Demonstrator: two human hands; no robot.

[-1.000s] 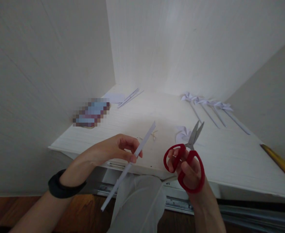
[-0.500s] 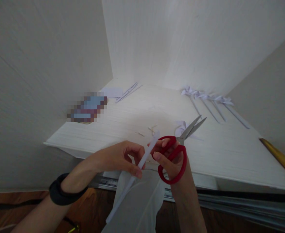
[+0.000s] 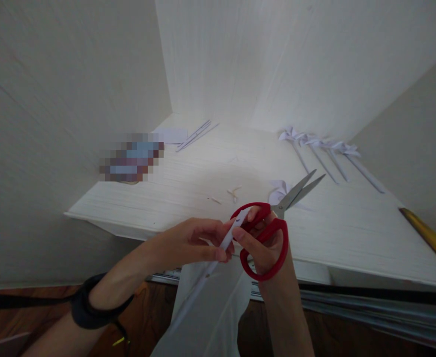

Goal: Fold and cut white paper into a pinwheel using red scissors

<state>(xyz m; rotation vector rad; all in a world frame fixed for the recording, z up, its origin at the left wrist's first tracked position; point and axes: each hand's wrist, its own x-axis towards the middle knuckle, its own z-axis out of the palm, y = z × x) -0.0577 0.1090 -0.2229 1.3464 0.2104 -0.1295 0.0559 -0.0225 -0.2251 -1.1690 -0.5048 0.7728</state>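
Note:
My left hand (image 3: 199, 240) is closed on a thin rolled white paper stick (image 3: 228, 239), which slants from the upper right down over my lap. A small dark mark shows near its upper end. My right hand (image 3: 258, 243) keeps hold of red-handled scissors (image 3: 268, 206), blades slightly apart and pointing up to the right. Its thumb and fingertips also touch the stick's upper end. Just behind the scissors lies a loose folded white paper pinwheel head (image 3: 277, 191) on the white surface, partly hidden by the handle.
Several paper pinwheels on sticks (image 3: 325, 148) lie in a row at the back right. Thin paper sticks (image 3: 199, 135) and a white paper sheet (image 3: 171, 135) lie at the back left, near a blurred phone-like object (image 3: 132, 158). Small pale bits (image 3: 235, 193) sit mid-surface. A yellow object (image 3: 426, 235) rests at right.
The paper stick has turned so its dark marks show, and my right thumb has come onto its upper end. My left hand has shifted slightly right. The scissors remain in my right hand.

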